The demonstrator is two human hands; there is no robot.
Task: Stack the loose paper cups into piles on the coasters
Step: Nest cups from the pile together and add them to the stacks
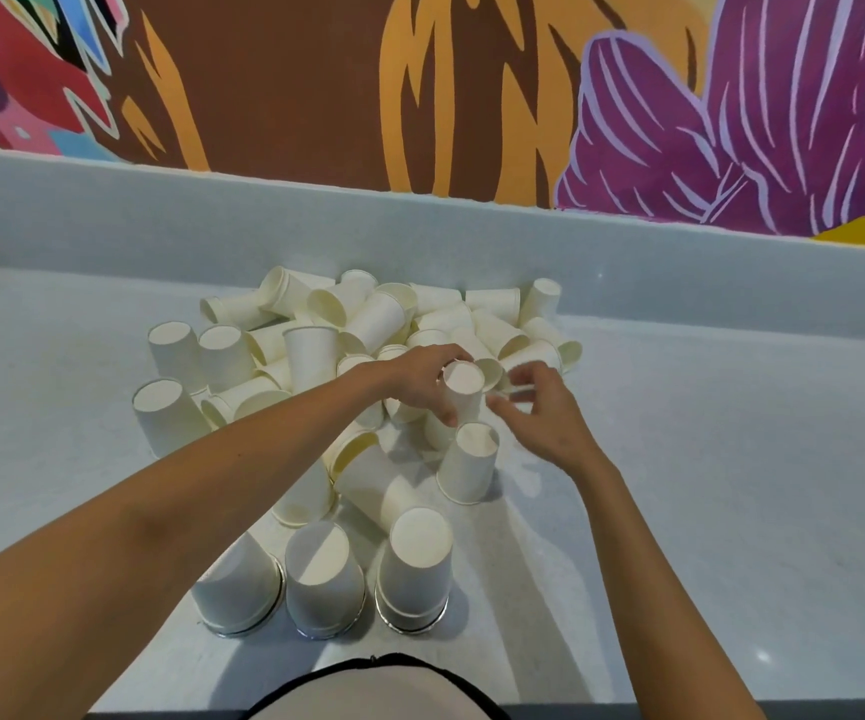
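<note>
A heap of loose cream paper cups [383, 314] lies in the middle of the grey counter. My left hand [420, 379] grips an upside-down cup [464, 389] above the heap. My right hand [544, 413] hovers just right of that cup with blurred, loosely bent fingers and holds nothing I can make out. Near the front edge, three piles of inverted cups stand on shiny round coasters: left pile [238, 584], middle pile [323, 574], right pile [417, 561]. The right coaster's rim [412, 627] shows under its pile.
A single inverted cup [472, 459] stands just below my right hand. More inverted cups [175, 350] stand at the heap's left side. A raised grey ledge [679, 262] and a painted wall run behind the counter [731, 459].
</note>
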